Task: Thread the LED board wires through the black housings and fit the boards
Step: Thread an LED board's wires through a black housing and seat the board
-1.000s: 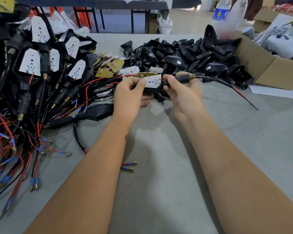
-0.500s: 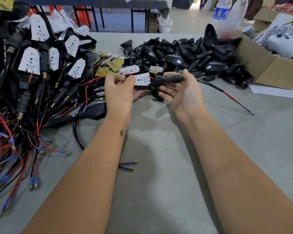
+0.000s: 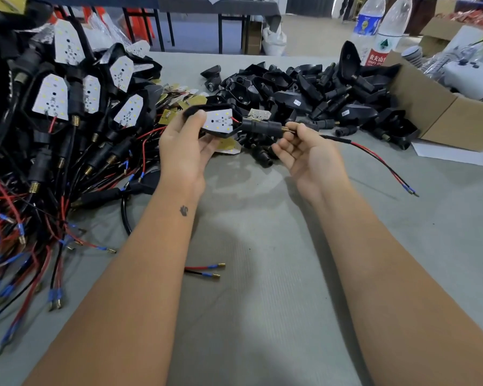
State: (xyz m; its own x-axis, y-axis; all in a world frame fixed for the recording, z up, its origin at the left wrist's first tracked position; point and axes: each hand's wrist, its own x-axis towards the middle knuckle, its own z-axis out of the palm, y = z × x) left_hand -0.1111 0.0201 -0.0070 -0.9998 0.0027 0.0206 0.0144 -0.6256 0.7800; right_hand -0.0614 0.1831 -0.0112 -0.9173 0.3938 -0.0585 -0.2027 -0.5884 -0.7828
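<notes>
Above the desk (image 3: 262, 274), the left hand (image 3: 186, 151) grips a black housing (image 3: 236, 126) with its LED board (image 3: 219, 120); at 3 o'clock, the right hand (image 3: 310, 157) pinches its trailing wires (image 3: 374, 156).

Two bare, sleeveless forearms, small dark tattoo (image 3: 183, 210) on left wrist.

Board (image 3: 219, 120): now seated in housing (image 3: 258, 126).
Right hand (image 3: 308, 156): opened, palm up, pinching wires (image 3: 379, 160).
Left hand (image 3: 186, 151): turned outward.
</notes>
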